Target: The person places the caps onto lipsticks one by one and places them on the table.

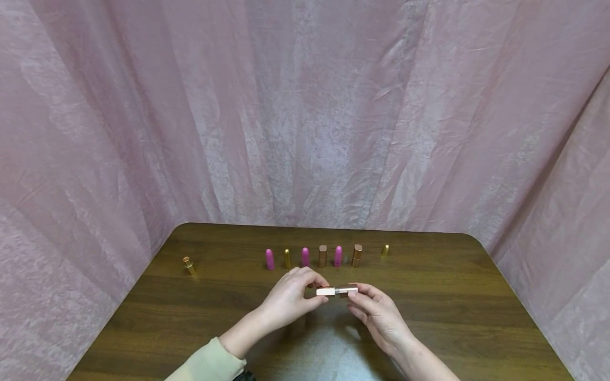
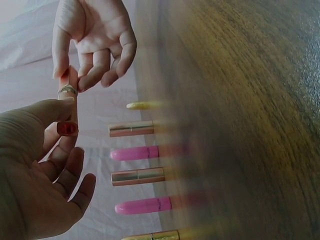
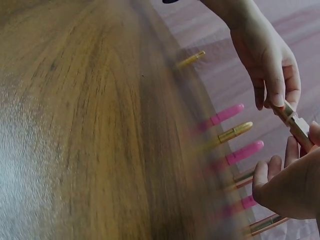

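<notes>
A rose-gold lipstick tube (image 1: pixel 326 291) lies level between the two hands, above the table. My left hand (image 1: pixel 292 297) pinches its left end between thumb and fingers. The other end is pinched by my right hand (image 1: pixel 381 316). A narrow silvery collar shows between the two halves, so the tube is partly apart. In the left wrist view the near end of the tube (image 2: pixel 67 128) looks dark red. Just beyond the hands stands a row of upright tubes: pink ones (image 1: pixel 305 256), a gold one (image 1: pixel 287 259) and rose-gold ones (image 1: pixel 357 255).
On the brown wooden table (image 1: pixel 157 312), a gold lipstick base (image 1: pixel 189 265) stands alone at the far left. A short gold cap (image 1: pixel 385 250) is right of the row. Pink curtains (image 1: pixel 324 116) hang behind the table and at both sides.
</notes>
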`<state>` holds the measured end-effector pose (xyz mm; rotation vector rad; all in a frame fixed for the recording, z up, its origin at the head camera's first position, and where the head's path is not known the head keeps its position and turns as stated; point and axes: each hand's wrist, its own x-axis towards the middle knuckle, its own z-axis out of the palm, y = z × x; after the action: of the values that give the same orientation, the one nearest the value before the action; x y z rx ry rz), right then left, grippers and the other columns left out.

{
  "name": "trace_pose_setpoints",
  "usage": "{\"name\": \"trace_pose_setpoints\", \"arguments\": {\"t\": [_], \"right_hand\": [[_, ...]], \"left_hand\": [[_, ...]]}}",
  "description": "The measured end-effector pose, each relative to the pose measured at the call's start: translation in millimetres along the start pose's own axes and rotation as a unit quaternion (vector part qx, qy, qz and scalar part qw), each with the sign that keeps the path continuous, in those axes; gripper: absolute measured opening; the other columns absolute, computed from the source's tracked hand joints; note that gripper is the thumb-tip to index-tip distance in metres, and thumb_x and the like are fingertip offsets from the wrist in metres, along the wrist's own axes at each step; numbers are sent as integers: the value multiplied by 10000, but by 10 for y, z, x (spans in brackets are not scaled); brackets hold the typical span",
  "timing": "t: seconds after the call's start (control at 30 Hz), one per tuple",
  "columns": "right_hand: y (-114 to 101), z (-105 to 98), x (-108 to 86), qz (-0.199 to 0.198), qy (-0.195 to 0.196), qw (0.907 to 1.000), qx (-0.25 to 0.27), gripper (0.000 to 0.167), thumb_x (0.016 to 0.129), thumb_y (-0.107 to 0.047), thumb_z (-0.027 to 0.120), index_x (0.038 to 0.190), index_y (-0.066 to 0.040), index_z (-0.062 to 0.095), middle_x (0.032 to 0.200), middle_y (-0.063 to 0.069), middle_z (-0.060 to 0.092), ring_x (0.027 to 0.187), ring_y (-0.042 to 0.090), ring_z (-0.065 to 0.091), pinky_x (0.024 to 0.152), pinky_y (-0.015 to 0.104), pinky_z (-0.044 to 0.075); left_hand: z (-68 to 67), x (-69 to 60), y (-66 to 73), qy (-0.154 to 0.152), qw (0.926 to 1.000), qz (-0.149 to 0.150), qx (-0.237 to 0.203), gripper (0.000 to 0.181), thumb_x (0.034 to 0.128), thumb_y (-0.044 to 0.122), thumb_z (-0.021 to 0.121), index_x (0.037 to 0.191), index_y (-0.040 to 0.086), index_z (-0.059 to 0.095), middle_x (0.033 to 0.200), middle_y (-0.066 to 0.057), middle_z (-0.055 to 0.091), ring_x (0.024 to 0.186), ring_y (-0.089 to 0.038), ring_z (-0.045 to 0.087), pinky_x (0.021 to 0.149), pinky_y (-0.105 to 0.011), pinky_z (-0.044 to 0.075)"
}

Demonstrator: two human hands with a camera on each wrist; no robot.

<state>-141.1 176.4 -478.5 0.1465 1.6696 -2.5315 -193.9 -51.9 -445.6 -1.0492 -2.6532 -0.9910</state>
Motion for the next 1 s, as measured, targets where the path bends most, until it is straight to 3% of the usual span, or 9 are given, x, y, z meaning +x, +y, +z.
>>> {"name": "trace_pose_setpoints", "arguments": {"t": [0.23, 0.5, 0.63, 0.8, 1.0], "right_hand": [[32, 40, -7, 168, -22, 9997, 171, 88, 964, -55, 667, 1021, -86, 607, 1001, 1, 709, 981, 165, 671, 966, 392, 525], [62, 64, -12, 278, -78, 9992, 272, 61, 983, -92, 665, 959, -121, 617, 954, 6, 726, 944, 149, 677, 966, 392, 520], [93, 78, -3, 282, 4, 9994, 207, 51, 983, -100, 668, 959, -118, 626, 958, 12, 724, 940, 156, 675, 940, 379, 530], [130, 131, 10, 307, 134, 9994, 124, 117, 956, -108, 710, 990, -84, 601, 935, 25, 709, 878, 148, 668, 879, 344, 550], [114, 178, 7, 351, -48, 9987, -359, 230, 975, -151, 696, 1130, -21, 586, 1028, 37, 693, 992, 191, 654, 904, 336, 542]], "left_hand": [[30, 3, -7, 60, 10000, 63, -33, 217, 855, 279, 846, 1024, 269, 710, 1004, 161, 643, 926, -58, 544, 837, -312, 476], [52, 4, 14, -2, 10000, -1, 92, 220, 851, 274, 846, 1020, 263, 706, 1011, 140, 654, 941, -66, 550, 866, -326, 476], [83, -6, 11, 28, 9981, 136, 597, 216, 845, 281, 841, 1015, 258, 710, 996, 152, 648, 924, -72, 546, 870, -331, 469], [136, -27, -11, 150, 9908, 384, 1290, 227, 826, 345, 853, 987, 260, 718, 922, 172, 619, 864, -74, 537, 809, -320, 461], [136, -79, -88, 115, 9870, 407, 1553, 241, 856, 399, 823, 1048, 276, 745, 967, 172, 675, 882, -80, 567, 820, -325, 465]]}}
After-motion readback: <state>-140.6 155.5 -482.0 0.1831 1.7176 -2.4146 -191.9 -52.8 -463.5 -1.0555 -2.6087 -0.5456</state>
